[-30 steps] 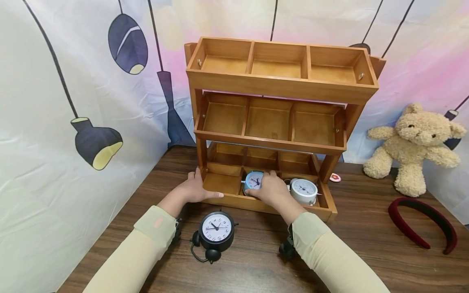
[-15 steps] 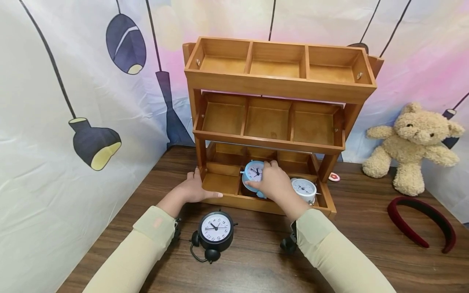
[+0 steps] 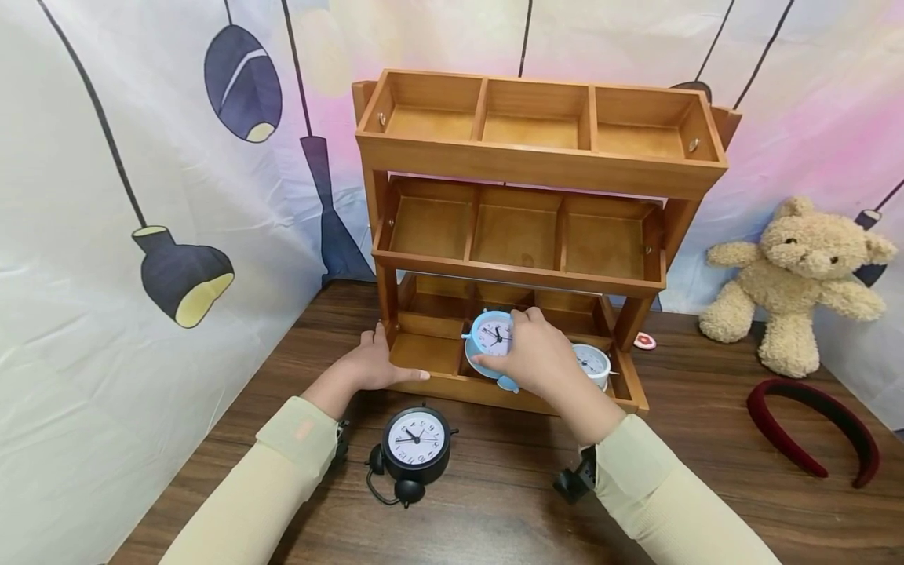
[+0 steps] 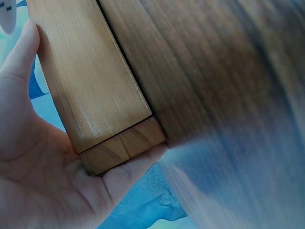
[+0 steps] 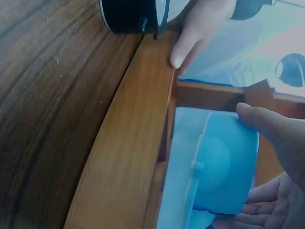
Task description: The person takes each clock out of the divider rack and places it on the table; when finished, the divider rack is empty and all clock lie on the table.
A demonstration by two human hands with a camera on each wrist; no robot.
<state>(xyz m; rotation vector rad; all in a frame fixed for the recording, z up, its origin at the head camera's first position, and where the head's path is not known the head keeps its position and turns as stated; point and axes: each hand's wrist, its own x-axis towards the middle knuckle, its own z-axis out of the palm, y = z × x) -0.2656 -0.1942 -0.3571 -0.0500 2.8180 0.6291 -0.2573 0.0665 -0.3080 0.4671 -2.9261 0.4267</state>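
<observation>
Pinching a blue clock (image 3: 492,336) between thumb and fingers, a person's right hand (image 3: 540,353) holds it at the middle compartment (image 3: 470,372) of a wooden rack's bottom tier (image 3: 445,386), its dial tilted up and one bell overlapping the front edge as the head camera sees it. Whether the clock touches the compartment floor cannot be told. The right wrist camera shows the thumb on one side of the clock's rounded body and the fingers on the other. The left hand (image 3: 367,365) is spread wide at the tier's left end, its thumb stretched along the front board and its other fingers against the end, beside the left compartment (image 3: 427,353). A white clock (image 3: 592,362), partly hidden by the right hand, sits in the right compartment (image 3: 621,384). In front of the rack (image 3: 537,161), a black clock (image 3: 415,443) lies on the dark table (image 3: 508,502), dial up, bells toward the person. To the right, a tan bear (image 3: 798,282) leans against a backdrop (image 3: 176,180) printed with hanging lamps, with a dark red headband (image 3: 766,430) on the table near its feet.
</observation>
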